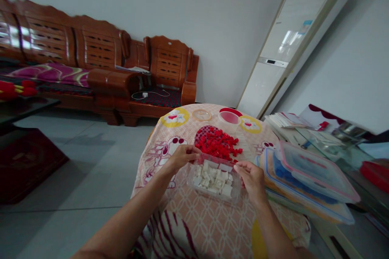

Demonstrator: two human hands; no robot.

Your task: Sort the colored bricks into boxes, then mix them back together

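A clear plastic box (194, 188) holding several white pieces (214, 178) rests on the cloth-covered table in front of me. My left hand (184, 156) pinches the box's far left corner between thumb and fingers. At the far right corner, my right hand (251, 178) grips the rim the same way. Just beyond the box lies a loose heap of small red pieces (219, 143), spread over the tablecloth. What exactly the white and red pieces are is too small to tell.
Stacked lidded plastic boxes (310, 174) stand at the table's right edge. A round translucent lid (201, 115) and a pink round container (229, 118) lie at the far side. Beyond are a wooden sofa (100, 44), a tall white cabinet-like unit (273, 52) and a glass-topped table (322, 141).
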